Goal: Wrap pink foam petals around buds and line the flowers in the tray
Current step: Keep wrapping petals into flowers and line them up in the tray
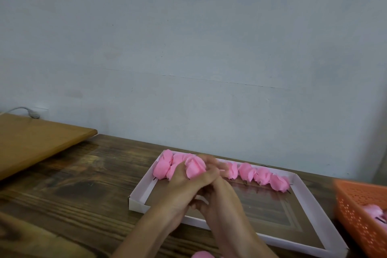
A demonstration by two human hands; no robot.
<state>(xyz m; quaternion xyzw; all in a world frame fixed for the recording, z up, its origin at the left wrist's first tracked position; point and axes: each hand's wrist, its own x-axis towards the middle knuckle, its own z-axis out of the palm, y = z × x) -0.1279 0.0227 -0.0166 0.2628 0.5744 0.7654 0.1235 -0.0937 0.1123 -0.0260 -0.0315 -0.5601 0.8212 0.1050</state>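
left hand and right hand meet above tray at its far left, both curled round one pink flower, right fingers blurred, row of flowers along the far edge, orange basket at right

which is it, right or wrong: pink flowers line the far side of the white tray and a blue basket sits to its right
Wrong on colour: the head view shows an orange basket, not blue; the flowers and tray are as stated.
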